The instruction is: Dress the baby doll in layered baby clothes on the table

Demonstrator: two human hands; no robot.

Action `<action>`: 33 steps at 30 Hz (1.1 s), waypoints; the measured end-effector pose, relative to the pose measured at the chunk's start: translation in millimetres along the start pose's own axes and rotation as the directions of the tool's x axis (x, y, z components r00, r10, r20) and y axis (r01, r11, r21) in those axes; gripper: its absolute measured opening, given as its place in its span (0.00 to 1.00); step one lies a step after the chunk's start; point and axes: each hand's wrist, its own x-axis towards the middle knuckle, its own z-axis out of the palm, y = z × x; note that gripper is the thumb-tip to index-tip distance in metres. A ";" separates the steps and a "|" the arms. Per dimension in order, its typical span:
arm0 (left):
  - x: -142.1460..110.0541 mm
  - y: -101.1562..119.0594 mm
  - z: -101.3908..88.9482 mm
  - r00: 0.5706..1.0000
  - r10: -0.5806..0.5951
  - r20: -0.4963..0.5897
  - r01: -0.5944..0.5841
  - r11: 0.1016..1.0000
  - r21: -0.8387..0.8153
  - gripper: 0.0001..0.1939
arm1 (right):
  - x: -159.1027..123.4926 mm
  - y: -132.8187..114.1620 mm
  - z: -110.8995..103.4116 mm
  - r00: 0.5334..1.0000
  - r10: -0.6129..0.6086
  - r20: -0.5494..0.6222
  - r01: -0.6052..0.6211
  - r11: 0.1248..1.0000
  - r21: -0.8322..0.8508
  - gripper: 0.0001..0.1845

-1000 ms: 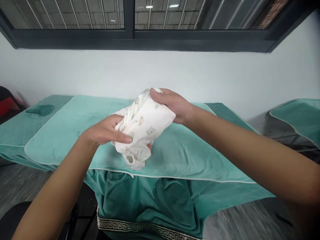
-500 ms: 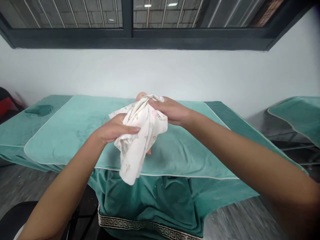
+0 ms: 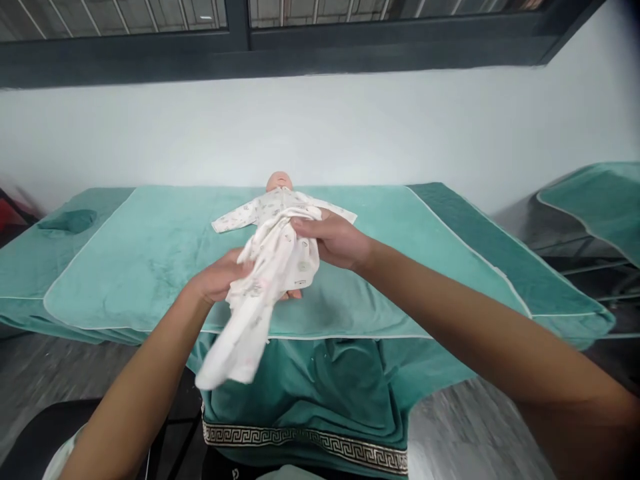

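Bunched between my hands is a pair of white printed baby pants [image 3: 270,273], with one long leg hanging down past the bed's front edge. My left hand [image 3: 223,275] grips the cloth on its left side, fingertips partly hidden in the folds. At the upper right, my right hand [image 3: 343,240] pinches the gathered top of the cloth, thumb uppermost. Behind it a baby doll [image 3: 279,181] lies on its back, dressed in a white printed top [image 3: 237,217] with the sleeves spread out. The pants hide most of the doll's lower body; its feet [image 3: 294,294] show below them.
A green sheet [image 3: 125,267] with white piping covers the bed, and a drape with a patterned gold border [image 3: 300,437] hangs at the front. The wall [image 3: 320,127] and window frame [image 3: 350,48] stand behind. Beside me is a black chair [image 3: 45,427]; another green-covered surface [image 3: 595,200] is at right.
Both hands have come slightly lower with the pants, whose hanging leg swings to the left. The doll's head and top, mostly covered before, now show. The camera view has tilted down.
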 end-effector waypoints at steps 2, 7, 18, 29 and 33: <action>-2.0 2.1 0.3 0.978 -0.109 0.180 0.104 0.994 0.039 0.39 | 0.2 8.7 -0.3 0.998 -0.030 -0.058 0.033 0.998 0.055 0.24; 8.7 -1.4 -0.2 0.987 0.080 -0.140 -0.093 0.991 -0.094 0.27 | -8.4 27.8 -6.0 0.993 0.030 -0.115 -0.039 0.996 -0.076 0.26; 9.9 -55.2 5.6 0.943 -0.309 -0.127 0.319 0.945 0.073 0.27 | -56.3 113.5 4.7 0.915 0.278 -0.292 -0.298 0.954 -0.028 0.24; 50.3 -89.6 42.0 0.985 -0.070 -0.156 0.165 0.149 0.975 0.16 | -53.4 193.1 -15.6 0.667 -0.071 -0.741 -0.460 0.743 -0.486 0.10; 52.9 -85.8 46.7 0.984 -0.142 -0.105 0.130 0.180 0.975 0.17 | -59.8 195.5 -9.2 0.684 -0.034 -0.729 -0.410 0.808 -0.423 0.13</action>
